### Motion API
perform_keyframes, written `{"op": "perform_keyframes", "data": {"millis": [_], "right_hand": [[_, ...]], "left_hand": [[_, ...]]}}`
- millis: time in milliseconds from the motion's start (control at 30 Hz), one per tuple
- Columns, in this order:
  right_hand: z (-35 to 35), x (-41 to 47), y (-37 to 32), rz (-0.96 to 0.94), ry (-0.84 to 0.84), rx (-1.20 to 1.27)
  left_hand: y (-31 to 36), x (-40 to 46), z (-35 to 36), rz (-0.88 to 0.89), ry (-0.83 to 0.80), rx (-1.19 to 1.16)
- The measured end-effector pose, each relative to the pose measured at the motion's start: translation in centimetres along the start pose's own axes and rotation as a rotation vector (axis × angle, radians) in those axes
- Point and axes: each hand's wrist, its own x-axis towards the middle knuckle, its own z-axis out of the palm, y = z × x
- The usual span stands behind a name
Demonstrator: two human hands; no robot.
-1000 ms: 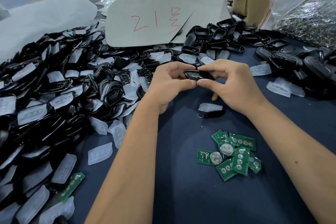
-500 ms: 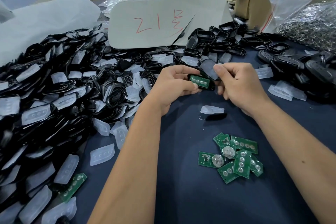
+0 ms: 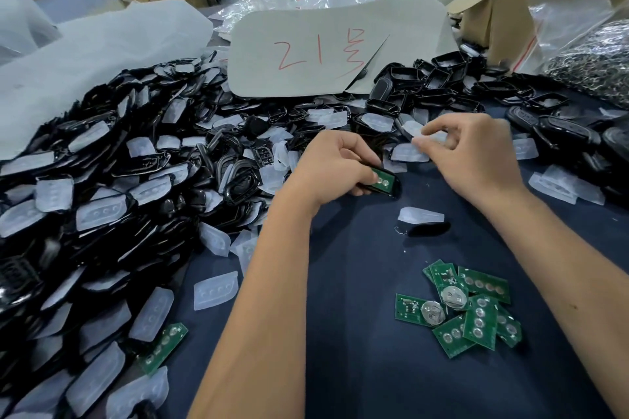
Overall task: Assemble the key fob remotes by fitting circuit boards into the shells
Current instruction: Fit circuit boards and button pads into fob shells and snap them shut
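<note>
- Left hand [image 3: 335, 165]: fingers curled round a black shell [image 3: 383, 184], held just above the dark blue table [image 3: 357, 367]; a green board [image 3: 382, 179] sits inside the shell, its round contacts facing up.
- Right hand [image 3: 473, 155]: thumb and forefinger pinch a translucent pad [image 3: 413, 150] at the near edge of the parts heap; the other fingers are loosely bent. The two hands are apart, the right a little farther from the person than the left.
- Loose boards [image 3: 473, 309]: a small overlapping cluster on the table near the right forearm, two showing coin cells. A single board [image 3: 163, 347] lies at the left, at the foot of the heap.
- Heap [image 3: 112, 187]: black shells mixed with translucent pads, filling the left side and reaching across behind the hands.
- Between hands and boards: one pad [image 3: 420, 215] resting against a black fob [image 3: 429, 229] with a wire ring.
- Card [image 3: 326, 51]: grey, marked in red, lying on the heap at the far side.
- Far right: a bag [image 3: 592, 58] of small metal parts; what they are cannot be told.
</note>
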Motion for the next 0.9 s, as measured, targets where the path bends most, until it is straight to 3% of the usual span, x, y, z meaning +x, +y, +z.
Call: {"op": "perform_keyframes", "data": {"millis": [133, 300, 433, 533, 633, 700, 800, 900], "right_hand": [[0.6, 1.0, -1.8, -0.028, 0.114, -0.065], [3.3, 3.3, -4.7, -0.182, -0.104, -0.242], [5.1, 5.3, -7.7, -0.250, -0.157, -0.148], [6.6, 6.5, -10.8, -0.273, -0.185, -0.028], [8.9, 7.7, -14.3, -0.305, -0.214, 0.028], [10.9, 8.2, -16.8, -0.377, -0.257, 0.016], [14.2, 8.6, -20.3, -0.565, -0.357, -0.061], [17.4, 8.9, -23.1, -0.729, -0.471, -0.183]], "left_hand": [[-0.5, -0.1, -0.6, 0.037, 0.038, 0.070], [-0.5, -0.1, -0.6, 0.104, 0.036, 0.198], [0.0, -0.3, -1.5, 0.148, 0.042, 0.374], [0.5, -0.5, -3.5, 0.161, 0.146, 0.360], [0.3, -0.7, -6.9, 0.192, 0.369, 0.359], [-0.4, -0.9, -9.2, 0.187, 0.601, 0.365], [-1.7, -1.5, -12.5, 0.081, 0.986, 0.328], [-2.7, -2.1, -15.0, -0.051, 1.241, 0.274]]}}
